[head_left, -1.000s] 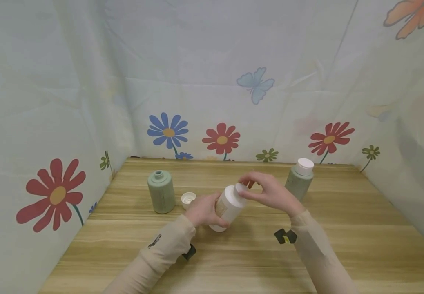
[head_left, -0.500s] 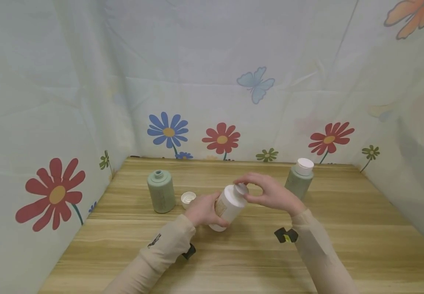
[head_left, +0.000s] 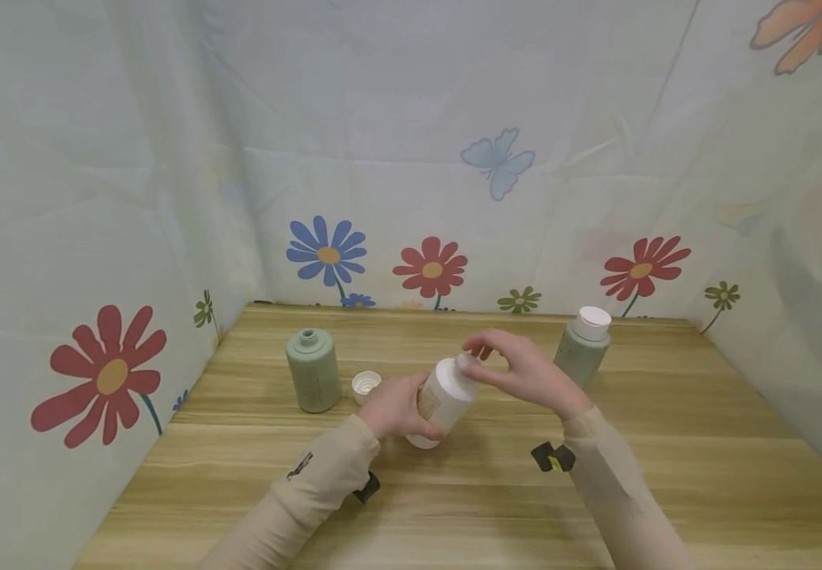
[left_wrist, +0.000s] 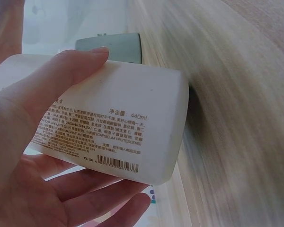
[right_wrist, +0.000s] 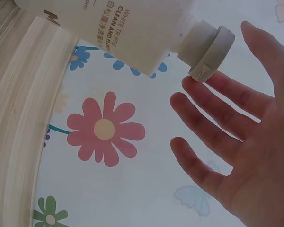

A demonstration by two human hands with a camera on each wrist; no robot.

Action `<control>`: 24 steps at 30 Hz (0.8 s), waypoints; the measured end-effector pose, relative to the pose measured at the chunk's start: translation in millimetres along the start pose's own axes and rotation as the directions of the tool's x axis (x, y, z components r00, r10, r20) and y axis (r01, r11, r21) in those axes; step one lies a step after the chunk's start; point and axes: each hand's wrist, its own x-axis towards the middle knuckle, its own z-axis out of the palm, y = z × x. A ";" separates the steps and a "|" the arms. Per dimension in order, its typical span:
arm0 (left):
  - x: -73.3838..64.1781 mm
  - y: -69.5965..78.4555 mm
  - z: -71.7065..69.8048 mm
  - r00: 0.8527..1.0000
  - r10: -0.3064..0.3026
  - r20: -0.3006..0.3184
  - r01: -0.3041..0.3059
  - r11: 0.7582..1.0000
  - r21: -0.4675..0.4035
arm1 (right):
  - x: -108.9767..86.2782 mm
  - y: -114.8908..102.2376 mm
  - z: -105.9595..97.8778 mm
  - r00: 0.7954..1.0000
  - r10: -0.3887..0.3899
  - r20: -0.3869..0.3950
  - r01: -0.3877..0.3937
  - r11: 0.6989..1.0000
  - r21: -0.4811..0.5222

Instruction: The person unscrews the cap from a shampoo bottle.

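Observation:
My left hand (head_left: 395,408) grips a white shampoo bottle (head_left: 447,400) around its body, tilted with its top to the upper right. In the left wrist view the thumb lies across the printed label and the fingers pass beneath the bottle (left_wrist: 146,94). A white cap (right_wrist: 213,54) sits on the bottle's neck. The right hand (head_left: 525,372) is at this cap with its fingers spread. Seen from the right wrist, the tips of the index and middle fingers touch the cap's edge, while the thumb stands apart from it.
A green bottle with a bare narrow neck (head_left: 313,376) stands to the left. Beside it on the wooden table (head_left: 468,514) lies a loose white cap (head_left: 366,385), hollow side up. Behind the right hand stands a green bottle with a white cap (head_left: 582,352). Flowered cloth (head_left: 382,190) hangs around the table.
Half a second ago the right thumb and fingers were closed around the cap; now they have loosened and shifted on it. The left hand and the shampoo bottle have stayed in place.

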 end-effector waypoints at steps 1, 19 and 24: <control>0.0 0.0 -0.1 1.000 0.000 0.001 0.000 1.000 -0.001 | 0.3 0.3 0.3 1.000 -0.006 -0.001 0.006 1.000 -0.005; 0.9 0.0 -0.8 1.000 0.009 0.010 -0.009 1.000 -0.007 | -1.2 0.7 -2.2 0.988 -0.137 0.069 0.138 0.990 -0.013; 1.2 -0.6 -0.6 1.000 0.002 0.012 -0.002 1.000 -0.012 | -0.5 0.1 -1.2 0.999 -0.033 0.040 0.032 0.999 0.027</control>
